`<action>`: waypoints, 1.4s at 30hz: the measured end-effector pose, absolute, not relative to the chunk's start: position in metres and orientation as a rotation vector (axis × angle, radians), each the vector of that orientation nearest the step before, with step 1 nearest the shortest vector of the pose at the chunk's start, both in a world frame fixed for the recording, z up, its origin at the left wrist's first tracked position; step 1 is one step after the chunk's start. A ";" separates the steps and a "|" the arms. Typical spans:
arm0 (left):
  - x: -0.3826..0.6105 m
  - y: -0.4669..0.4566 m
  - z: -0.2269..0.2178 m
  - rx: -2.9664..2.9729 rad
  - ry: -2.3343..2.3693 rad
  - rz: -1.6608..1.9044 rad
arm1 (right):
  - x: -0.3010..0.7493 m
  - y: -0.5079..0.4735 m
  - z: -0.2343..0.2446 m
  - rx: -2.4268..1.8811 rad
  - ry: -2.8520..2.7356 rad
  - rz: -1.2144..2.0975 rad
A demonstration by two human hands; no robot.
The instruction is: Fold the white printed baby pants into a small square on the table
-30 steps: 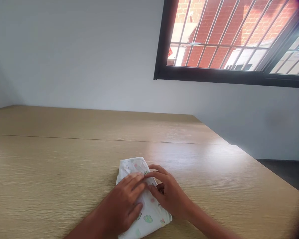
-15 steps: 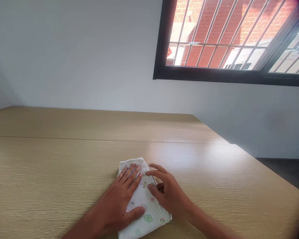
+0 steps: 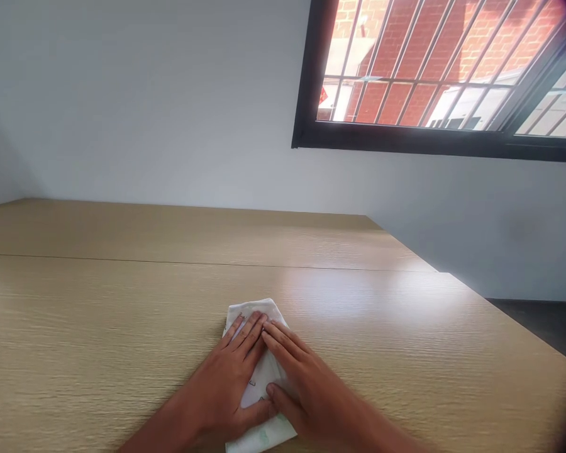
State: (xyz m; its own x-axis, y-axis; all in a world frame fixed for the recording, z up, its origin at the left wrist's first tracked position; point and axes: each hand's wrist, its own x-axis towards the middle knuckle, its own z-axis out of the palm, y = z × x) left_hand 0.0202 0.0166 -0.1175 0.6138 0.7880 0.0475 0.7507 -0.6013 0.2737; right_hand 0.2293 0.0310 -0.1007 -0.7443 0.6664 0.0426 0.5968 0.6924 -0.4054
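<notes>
A small folded white cloth point(image 3: 253, 309) with pastel prints lies on the wooden table point(image 3: 122, 327) near its front edge. My left hand point(image 3: 226, 384) rests flat on the cloth's left part, fingers stretched toward the far end. My right hand point(image 3: 302, 390) lies flat on the cloth's right part, fingers straight and touching the left hand's fingertips. Both hands cover most of the cloth; only its far end and a near corner show. Neither hand holds anything.
The table reaches back to a white wall point(image 3: 146, 107), with a seam point(image 3: 122, 260) running across it. Its right edge point(image 3: 509, 314) drops to a dark floor point(image 3: 547, 327). A black-framed barred window point(image 3: 434, 75) is at upper right.
My right hand has moved left from the cloth's right edge onto the cloth and flattened out. My left hand has slid forward a little, fingers extended.
</notes>
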 end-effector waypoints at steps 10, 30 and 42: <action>0.017 0.020 -0.130 2.632 1.273 0.322 | 0.232 0.030 -0.103 -1.122 -2.766 0.548; 0.016 0.019 -0.136 2.554 1.352 0.340 | 0.230 0.030 -0.096 -1.198 -2.774 0.595; 0.016 0.016 -0.140 2.562 1.431 0.374 | 0.231 0.030 -0.093 -1.314 -2.742 0.611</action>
